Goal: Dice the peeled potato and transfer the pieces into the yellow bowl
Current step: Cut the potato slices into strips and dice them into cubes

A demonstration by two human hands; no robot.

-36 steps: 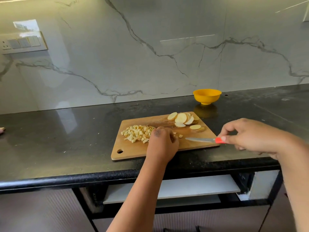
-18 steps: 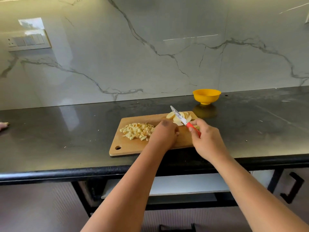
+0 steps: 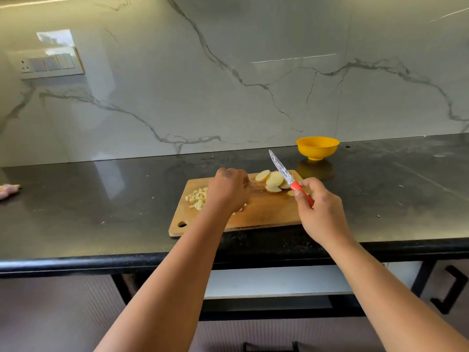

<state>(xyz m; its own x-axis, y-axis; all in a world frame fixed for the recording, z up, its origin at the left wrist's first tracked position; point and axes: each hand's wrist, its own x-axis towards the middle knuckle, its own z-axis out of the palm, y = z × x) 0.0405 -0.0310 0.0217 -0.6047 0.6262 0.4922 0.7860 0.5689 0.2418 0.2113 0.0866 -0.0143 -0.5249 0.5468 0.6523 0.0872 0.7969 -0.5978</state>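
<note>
Right hand [image 3: 320, 212] grips the red handle of a knife [image 3: 289, 177], blade raised and pointing far-left above the potato slices [image 3: 272, 180]. Left hand [image 3: 228, 189] lies knuckles-up on the board [image 3: 264, 212] over the right part of the dice [image 3: 196, 198]; whether it holds anything cannot be told. On the dark counter [image 3: 101, 199], the board carries dice at left and slices at far right. A yellow bowl [image 3: 317, 147] stands beyond the board, its inside hidden.
</note>
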